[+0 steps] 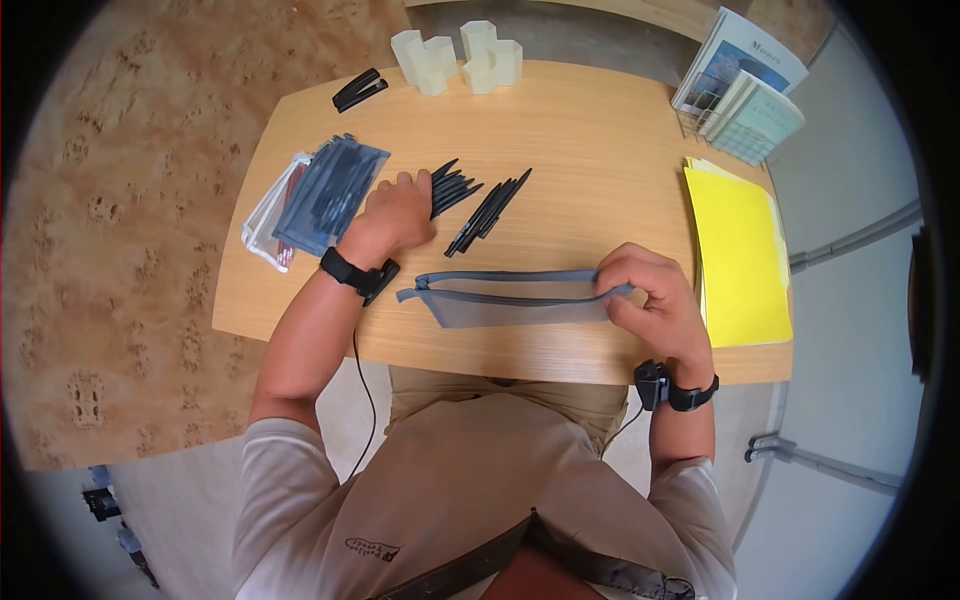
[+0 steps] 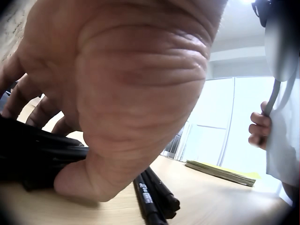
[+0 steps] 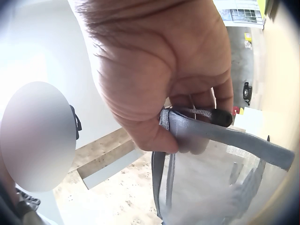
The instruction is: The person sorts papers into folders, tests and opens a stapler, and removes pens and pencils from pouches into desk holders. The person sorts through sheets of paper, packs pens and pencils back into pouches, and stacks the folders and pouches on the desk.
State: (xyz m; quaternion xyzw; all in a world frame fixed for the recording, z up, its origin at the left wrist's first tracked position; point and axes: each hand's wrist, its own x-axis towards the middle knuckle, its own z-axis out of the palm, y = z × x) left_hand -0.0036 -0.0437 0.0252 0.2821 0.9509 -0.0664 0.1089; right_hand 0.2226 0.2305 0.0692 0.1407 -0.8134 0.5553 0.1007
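A grey zip pouch [image 1: 520,300], its top edges apart, is pinched at the right end by my right hand [image 1: 655,295]. In the right wrist view the thumb and fingers of that hand [image 3: 164,70] hold the pouch's corner [image 3: 187,124] beside the zip pull [image 3: 220,117]. My left hand [image 1: 398,212] curls over the left bunch of black pens [image 1: 453,190]. The left wrist view has the thumb of this hand [image 2: 126,93] on the near side of the dark pens [image 2: 37,154], fingers beyond. A second bunch of pens [image 1: 488,213] lies just to the right.
Filled pouches [image 1: 325,195] lie stacked at the left of the table [image 1: 590,150]. A black stapler [image 1: 360,90] and pale hexagonal holders [image 1: 430,65] stand at the back. To the right are a yellow folder [image 1: 740,255] and booklets [image 1: 750,75] in a wire rack.
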